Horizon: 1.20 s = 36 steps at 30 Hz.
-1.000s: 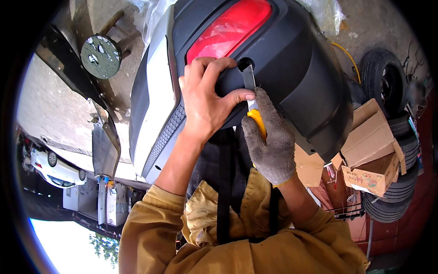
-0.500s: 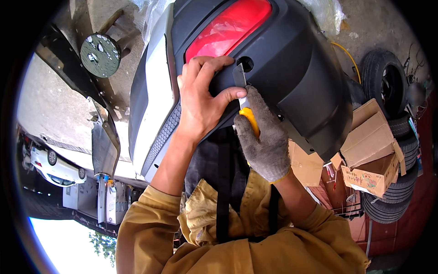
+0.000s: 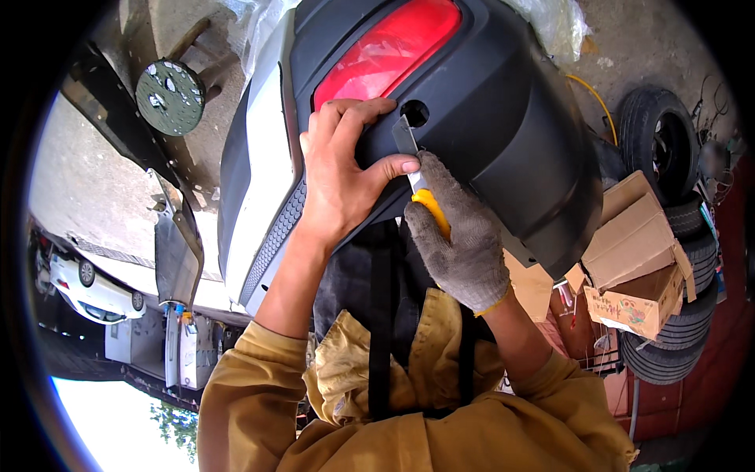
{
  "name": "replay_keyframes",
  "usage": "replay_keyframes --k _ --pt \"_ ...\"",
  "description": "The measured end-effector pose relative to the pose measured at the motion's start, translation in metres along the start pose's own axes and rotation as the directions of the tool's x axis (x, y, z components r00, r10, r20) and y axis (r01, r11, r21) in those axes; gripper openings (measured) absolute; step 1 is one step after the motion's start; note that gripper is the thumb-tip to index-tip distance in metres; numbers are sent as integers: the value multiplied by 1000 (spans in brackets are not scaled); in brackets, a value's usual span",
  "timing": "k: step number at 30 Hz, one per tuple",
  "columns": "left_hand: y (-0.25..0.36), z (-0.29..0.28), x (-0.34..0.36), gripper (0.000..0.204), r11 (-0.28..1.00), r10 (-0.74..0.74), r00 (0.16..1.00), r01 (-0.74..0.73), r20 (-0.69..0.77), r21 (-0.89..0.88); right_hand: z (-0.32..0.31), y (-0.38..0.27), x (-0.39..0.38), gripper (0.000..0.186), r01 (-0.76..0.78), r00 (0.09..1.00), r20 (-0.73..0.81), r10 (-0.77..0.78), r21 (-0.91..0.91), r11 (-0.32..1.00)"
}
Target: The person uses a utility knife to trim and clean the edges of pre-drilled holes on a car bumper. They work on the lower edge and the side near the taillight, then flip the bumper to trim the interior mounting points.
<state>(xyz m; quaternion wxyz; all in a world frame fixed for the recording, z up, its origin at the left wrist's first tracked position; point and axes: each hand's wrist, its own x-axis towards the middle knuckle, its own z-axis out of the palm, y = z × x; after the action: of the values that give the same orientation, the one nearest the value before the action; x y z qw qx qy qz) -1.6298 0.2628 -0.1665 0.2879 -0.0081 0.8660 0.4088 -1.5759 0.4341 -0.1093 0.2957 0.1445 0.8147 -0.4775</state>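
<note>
A dark grey plastic bumper with a white side section and a red lamp fills the upper middle. Below the lamp's right end is a round hole. My right hand, in a grey knit glove, is closed around a utility knife with a yellow handle. Its extended blade lies at the hole's lower left edge. My bare left hand rests on the bumper, with bent fingertips beside the hole. Its thumb is stretched out and touches the knife near the blade's base.
Stacked tyres and open cardboard boxes stand at the right. A round-topped stool and a dark loose panel are at the left. Clear plastic wrap lies behind the bumper. A white car is farther off left.
The knife blade has tilted slightly left, and its tip sits a little lower against the hole's edge. My left hand keeps its place on the bumper. The whole view has shifted slightly.
</note>
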Motion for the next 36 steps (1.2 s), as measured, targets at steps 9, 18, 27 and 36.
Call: replay_keyframes --k 9,18,27,36 --pt "0 12 3 75 995 19 995 -9 -97 103 -17 3 6 55 12 999 49 -8 -86 996" --pt "6 17 5 75 979 18 991 10 -135 201 -43 13 21 55 130 984 139 -111 -142 981" --pt "19 25 11 78 959 -19 982 71 -185 275 -70 28 40 57 218 953 248 -174 -161 963" --pt "9 17 10 76 983 32 990 -6 -139 183 -73 24 45 56 216 920 355 -167 -102 971"
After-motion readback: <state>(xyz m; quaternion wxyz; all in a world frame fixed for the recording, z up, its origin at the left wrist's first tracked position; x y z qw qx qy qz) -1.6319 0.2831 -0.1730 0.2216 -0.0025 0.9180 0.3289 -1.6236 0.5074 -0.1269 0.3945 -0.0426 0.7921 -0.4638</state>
